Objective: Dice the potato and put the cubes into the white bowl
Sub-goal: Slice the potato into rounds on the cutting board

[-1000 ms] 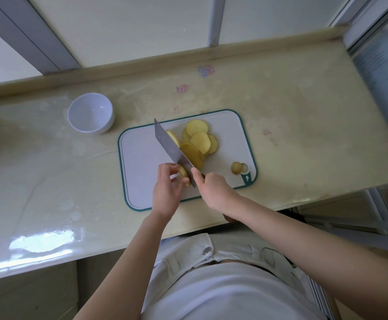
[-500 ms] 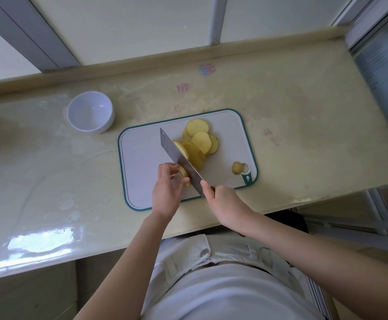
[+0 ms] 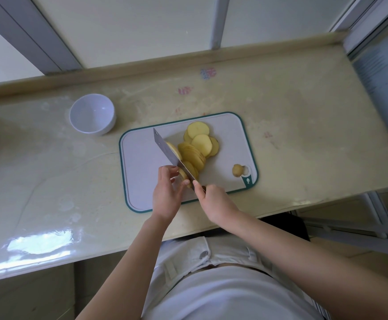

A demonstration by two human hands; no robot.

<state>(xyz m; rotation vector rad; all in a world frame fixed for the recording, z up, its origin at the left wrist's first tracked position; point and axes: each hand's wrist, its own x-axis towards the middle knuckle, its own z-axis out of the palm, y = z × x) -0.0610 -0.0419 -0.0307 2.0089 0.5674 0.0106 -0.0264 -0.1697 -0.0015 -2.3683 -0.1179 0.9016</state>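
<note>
The left hand (image 3: 165, 195) pinches the last bit of potato (image 3: 183, 174) on the cutting board (image 3: 140, 172), near the front edge of the bench (image 3: 304, 135). The right hand (image 3: 213, 199) holds the knife (image 3: 167, 150), and its blade touches that bit. Round slices (image 3: 200, 146) lie piled on the other side of the blade. A small end piece (image 3: 236, 170) sits by the board's front right corner. The white bowl (image 3: 91, 114) stands toward the bench's back left corner.

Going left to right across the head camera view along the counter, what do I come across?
white bowl → left hand, holding the potato → right hand, gripping the knife → small potato end. The slices overlap the hands, so they are left out.
</note>
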